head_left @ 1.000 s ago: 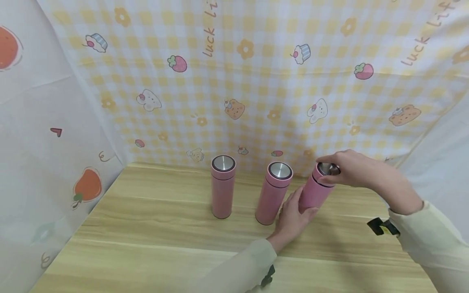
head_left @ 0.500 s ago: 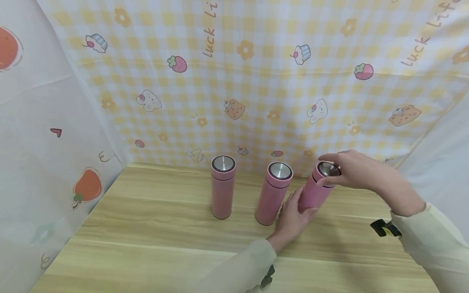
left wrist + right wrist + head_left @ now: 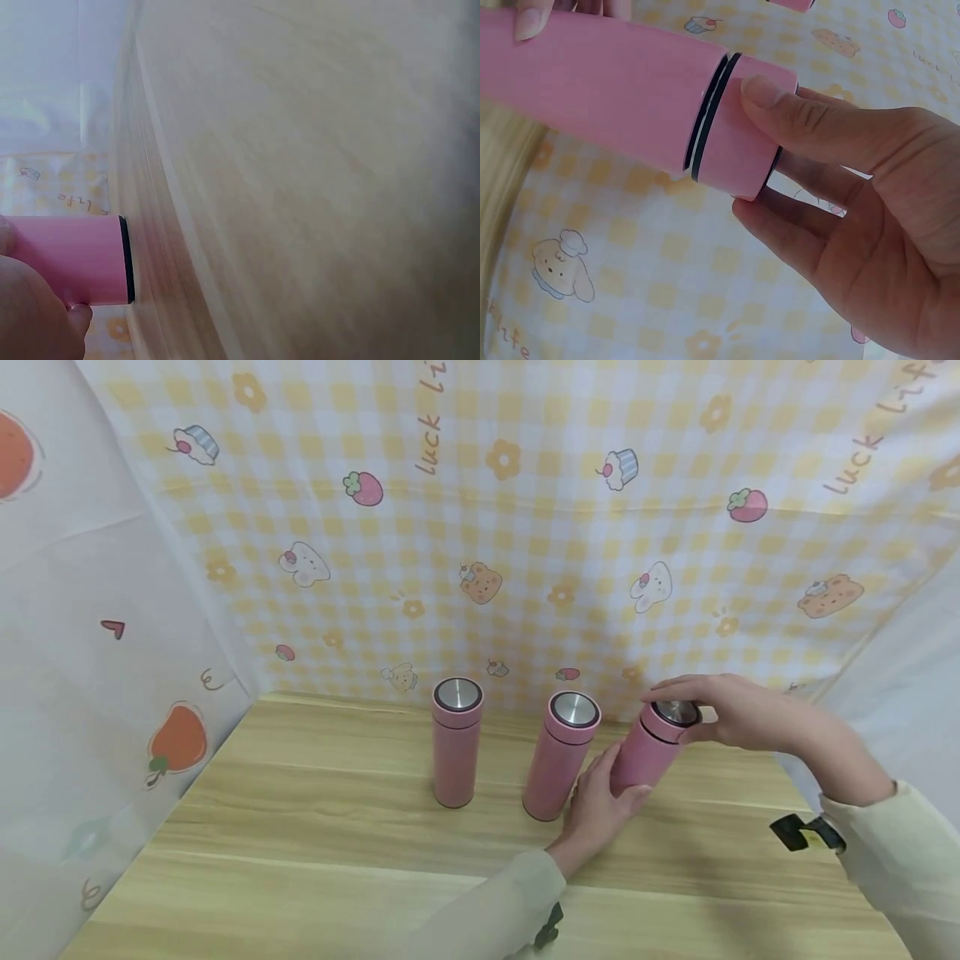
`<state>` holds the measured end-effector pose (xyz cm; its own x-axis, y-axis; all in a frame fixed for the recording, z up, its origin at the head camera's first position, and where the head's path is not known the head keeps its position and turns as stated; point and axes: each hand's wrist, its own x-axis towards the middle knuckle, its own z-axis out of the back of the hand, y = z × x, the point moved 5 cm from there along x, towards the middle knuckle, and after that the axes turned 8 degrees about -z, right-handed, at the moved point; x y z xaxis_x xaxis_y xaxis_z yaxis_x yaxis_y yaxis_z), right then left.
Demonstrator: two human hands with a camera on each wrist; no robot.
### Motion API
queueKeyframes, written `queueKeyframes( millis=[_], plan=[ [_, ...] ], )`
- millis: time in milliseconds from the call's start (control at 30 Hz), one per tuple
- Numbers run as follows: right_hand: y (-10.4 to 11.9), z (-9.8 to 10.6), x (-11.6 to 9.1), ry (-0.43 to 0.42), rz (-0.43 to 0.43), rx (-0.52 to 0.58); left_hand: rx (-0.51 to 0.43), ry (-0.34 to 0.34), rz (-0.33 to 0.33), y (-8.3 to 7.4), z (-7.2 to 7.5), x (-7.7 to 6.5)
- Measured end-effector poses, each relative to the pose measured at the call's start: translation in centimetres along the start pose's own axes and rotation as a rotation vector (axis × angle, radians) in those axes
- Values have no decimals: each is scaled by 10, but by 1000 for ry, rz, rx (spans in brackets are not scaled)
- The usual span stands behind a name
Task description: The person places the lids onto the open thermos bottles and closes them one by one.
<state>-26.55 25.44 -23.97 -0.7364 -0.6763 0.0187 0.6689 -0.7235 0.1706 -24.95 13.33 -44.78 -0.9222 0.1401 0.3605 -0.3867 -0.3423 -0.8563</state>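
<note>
A pink thermos flask [image 3: 642, 755] with a steel-topped lid [image 3: 660, 725] stands at the right of the row in the head view. My left hand [image 3: 598, 808] grips its body low down, thumb in front. From above, my right hand [image 3: 750, 717] holds the lid with thumb and fingers around its rim. The right wrist view has the thumb pressed on the pink lid [image 3: 739, 127] and fingers on its far side. A thin pale line runs between dark rings where lid meets body. In the left wrist view, the flask's dark base [image 3: 127, 259] is against the wooden table.
Two similar pink thermos flasks stand upright with lids on: one [image 3: 555, 772] just left of my left hand, another [image 3: 456, 760] farther left. Behind the wooden table [image 3: 300, 827] hangs a yellow-checked cloth [image 3: 420, 543]. White printed cloth [image 3: 67, 693] hangs at the left side.
My right hand has turned about the lid: its thumb has moved from the front toward the right side, and the wrist has shifted right. My left hand and the flasks stay put.
</note>
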Motion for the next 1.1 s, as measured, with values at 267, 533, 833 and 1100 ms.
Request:
queueKeyframes(
  millis=[267,533,833,1100],
  plan=[
    [3,-1,2,-6,-47,-37,0,5,13,1,-1,-1],
    [7,0,4,-29,-77,-48,9,1,16,1,-1,-1],
    [8,-1,5,-66,-78,-76,5,-5,-4,-1,1,0],
    [9,-3,7,-69,-134,-121,9,7,13,-1,1,-1]
  ],
)
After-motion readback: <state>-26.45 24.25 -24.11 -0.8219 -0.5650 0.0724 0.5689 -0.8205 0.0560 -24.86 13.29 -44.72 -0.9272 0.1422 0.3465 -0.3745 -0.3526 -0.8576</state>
